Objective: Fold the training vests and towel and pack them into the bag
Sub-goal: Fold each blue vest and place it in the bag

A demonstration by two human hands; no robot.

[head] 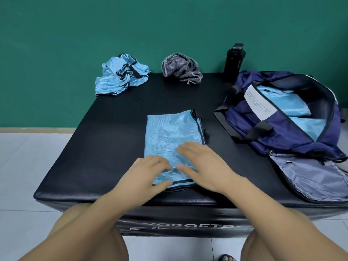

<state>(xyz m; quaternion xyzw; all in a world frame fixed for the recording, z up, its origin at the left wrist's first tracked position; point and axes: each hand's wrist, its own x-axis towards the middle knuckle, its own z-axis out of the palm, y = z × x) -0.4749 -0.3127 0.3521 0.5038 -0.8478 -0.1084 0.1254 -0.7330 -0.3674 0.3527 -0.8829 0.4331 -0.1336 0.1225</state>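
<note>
While the bag (293,144) holds packed vests (288,102), my left hand (145,174) and right hand (205,166) press, flat-palmed and gripping nothing, on the folded vest (173,132) — long axis pointing away.

Folded vest (170,136) lies left of bag (293,132), towel (181,67) behind.

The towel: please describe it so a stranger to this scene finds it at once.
Find the black block by the green wall. At its far edge, between crumpled blue vests and a black bottle, lies the towel: the only grey striped cloth.
</note>
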